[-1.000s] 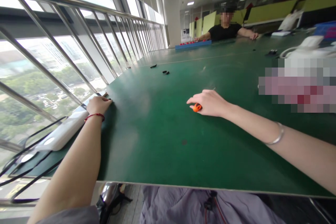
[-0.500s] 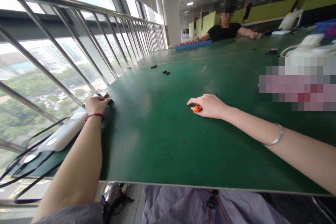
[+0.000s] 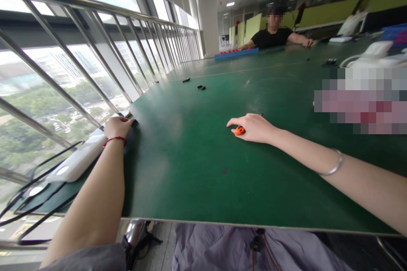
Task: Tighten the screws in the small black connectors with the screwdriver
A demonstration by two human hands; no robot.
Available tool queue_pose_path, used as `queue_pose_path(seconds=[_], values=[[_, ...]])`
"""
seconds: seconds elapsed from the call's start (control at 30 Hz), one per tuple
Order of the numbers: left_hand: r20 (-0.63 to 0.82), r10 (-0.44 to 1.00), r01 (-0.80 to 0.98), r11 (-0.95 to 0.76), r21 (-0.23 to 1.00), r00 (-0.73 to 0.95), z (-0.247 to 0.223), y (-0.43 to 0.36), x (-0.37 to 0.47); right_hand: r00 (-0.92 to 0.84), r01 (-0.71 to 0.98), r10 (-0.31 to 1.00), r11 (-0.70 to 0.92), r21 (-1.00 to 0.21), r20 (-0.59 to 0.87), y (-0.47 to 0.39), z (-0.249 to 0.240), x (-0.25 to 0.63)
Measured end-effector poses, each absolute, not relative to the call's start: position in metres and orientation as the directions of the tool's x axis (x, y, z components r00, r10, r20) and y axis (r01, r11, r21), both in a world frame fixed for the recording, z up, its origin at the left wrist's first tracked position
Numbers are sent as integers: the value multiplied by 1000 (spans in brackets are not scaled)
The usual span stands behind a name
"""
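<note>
At the left edge of the green table (image 3: 184,165), my left hand (image 3: 117,128) has its fingers pinched on a small black piece (image 3: 135,123). Most of that piece is hidden by the fingertips. A white elongated device (image 3: 76,161) lies beside my left wrist, along the railing. Resting on the table right of the middle, my right hand (image 3: 254,128) is curled round an orange-and-black tool handle (image 3: 239,130). Its rounded end shows between thumb and index finger. A thin dark tip (image 3: 261,114) pokes out behind the knuckles; whether it belongs to the same tool I cannot tell.
Several small black pieces (image 3: 201,87) lie farther back. A blue rack (image 3: 237,53) with red items stands at the far edge, near a seated person (image 3: 271,38). White and blurred pink items (image 3: 365,101) occupy the right. A metal railing (image 3: 95,6) and black cables (image 3: 47,199) border the left.
My left hand has shifted very slightly to the right with the black piece. My right hand stays put. The blue rack at the far edge has slid a little right.
</note>
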State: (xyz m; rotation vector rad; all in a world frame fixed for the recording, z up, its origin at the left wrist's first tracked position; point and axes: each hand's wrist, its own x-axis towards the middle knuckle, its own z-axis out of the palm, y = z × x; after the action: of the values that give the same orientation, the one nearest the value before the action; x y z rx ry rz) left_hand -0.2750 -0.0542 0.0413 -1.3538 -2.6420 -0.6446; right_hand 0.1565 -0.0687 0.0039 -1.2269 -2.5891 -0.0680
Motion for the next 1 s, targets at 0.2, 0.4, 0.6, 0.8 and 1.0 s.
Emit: queue_pose_path(seconds=[0.2, 0.4, 0.6, 0.8, 1.0], values=[[277, 751, 796, 522, 307, -600, 42, -55, -274, -604, 762, 751, 642, -83, 268, -69, 4, 157], [296, 747, 801, 523, 291, -595, 42, -55, -273, -605, 759, 750, 645, -91, 268, -70, 5, 156], [325, 740, 808, 529, 261, -589, 41, -54, -272, -607, 757, 749, 647, -93, 266, -70, 5, 156], [337, 751, 823, 519, 230, -568, 38, -53, -274, -602, 761, 753, 642, -93, 267, -69, 5, 156], [360, 778, 857, 481, 185, -515, 41, -53, -269, -605, 760, 750, 644, -88, 267, -69, 4, 157]])
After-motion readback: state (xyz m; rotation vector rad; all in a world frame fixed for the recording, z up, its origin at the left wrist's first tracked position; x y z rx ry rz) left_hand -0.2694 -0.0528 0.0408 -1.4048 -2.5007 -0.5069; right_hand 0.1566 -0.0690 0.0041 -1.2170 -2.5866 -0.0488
